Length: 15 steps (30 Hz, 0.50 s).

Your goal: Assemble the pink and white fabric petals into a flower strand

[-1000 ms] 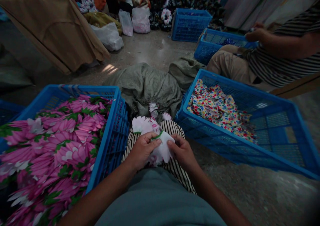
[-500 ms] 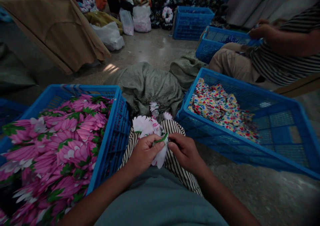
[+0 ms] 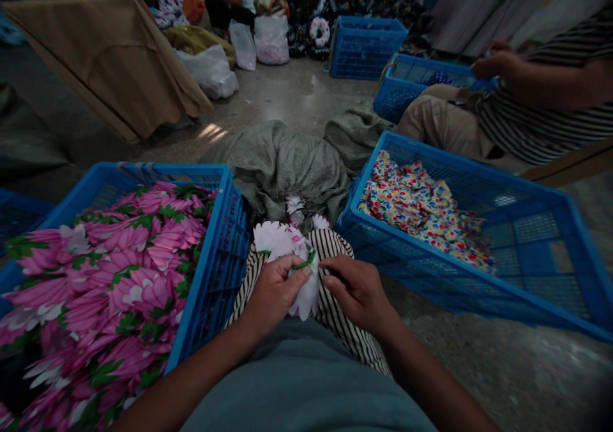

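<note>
Over my lap, my left hand (image 3: 272, 288) pinches a white artificial flower (image 3: 306, 295) with a green strip between thumb and fingers. My right hand (image 3: 357, 288) is just to its right, fingers curled and thumb close to the index finger. Whatever its fingertips hold, if anything, is too small to make out. More white and pink petals (image 3: 272, 237) lie on the striped cloth (image 3: 330, 244) across my lap, just beyond my left hand.
At left stands a blue crate (image 3: 223, 177) heaped with pink flowers (image 3: 143, 285). Another blue crate (image 3: 527, 196) at right holds colourful printed fabric pieces (image 3: 421, 208). A grey-green sack (image 3: 287, 157) lies ahead. A seated person in a striped shirt (image 3: 541, 113) is at far right.
My left hand and the white flower have shifted slightly left and the flower has turned a little. My right fingertips have come slightly away from the green strip.
</note>
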Motion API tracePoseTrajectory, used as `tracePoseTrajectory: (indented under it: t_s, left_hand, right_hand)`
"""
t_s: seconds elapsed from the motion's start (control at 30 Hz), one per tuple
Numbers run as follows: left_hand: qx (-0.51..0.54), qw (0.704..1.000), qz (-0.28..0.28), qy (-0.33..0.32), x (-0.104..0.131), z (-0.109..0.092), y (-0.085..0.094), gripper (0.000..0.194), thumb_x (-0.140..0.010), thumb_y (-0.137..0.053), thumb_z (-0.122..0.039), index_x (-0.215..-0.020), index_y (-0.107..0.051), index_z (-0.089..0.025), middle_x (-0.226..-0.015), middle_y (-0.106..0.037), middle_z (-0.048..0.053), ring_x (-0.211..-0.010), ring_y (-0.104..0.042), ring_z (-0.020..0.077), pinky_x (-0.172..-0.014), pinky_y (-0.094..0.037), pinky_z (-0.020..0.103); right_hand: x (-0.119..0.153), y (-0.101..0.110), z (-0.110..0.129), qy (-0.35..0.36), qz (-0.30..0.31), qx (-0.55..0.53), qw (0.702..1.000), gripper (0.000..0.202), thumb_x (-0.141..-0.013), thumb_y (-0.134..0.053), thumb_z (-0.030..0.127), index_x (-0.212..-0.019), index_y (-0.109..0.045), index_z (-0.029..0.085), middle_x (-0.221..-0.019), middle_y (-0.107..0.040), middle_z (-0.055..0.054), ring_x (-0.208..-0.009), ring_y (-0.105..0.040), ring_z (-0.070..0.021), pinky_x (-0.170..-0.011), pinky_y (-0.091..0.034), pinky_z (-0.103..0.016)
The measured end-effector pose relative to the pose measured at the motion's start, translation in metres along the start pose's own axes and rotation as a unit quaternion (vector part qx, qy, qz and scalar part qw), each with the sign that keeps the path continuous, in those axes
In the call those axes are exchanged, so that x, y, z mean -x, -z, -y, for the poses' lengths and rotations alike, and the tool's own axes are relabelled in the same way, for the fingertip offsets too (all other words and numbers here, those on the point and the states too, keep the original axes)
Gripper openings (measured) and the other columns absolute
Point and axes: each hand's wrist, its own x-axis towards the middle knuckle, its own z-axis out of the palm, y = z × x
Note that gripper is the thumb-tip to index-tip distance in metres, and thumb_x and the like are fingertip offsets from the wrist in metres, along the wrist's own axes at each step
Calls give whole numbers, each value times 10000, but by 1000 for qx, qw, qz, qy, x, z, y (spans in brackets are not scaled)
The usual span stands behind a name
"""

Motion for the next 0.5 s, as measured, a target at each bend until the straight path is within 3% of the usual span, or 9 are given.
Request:
tracePoseTrajectory:
  t_s: [0.27, 0.5]
  left_hand:
    - [-28, 999, 28, 11, 3, -5, -2, 236, -719, -577, -385, -670, -546, -155, -525, -486, -52, -460, -402, 75, -451, -291, 195]
    - [-71, 997, 19, -4, 5, -9, -2, 226, -717, -570, -360, -627, -537, -155, -517, -447, -54, -468, -375, 77, -452, -284, 199]
  right_hand:
    - [-3, 1, 2, 2, 29, 26, 999, 179, -857, -450, 277, -932, -578, 178, -691, -562, -36, -625, -522, -149, -576, -354, -254]
    - [-6, 5, -1, 23, 55, 44, 997, 194, -866, -440, 276, -888, -608, 181, -644, -560, -19, -569, -511, -126, -541, -324, -239]
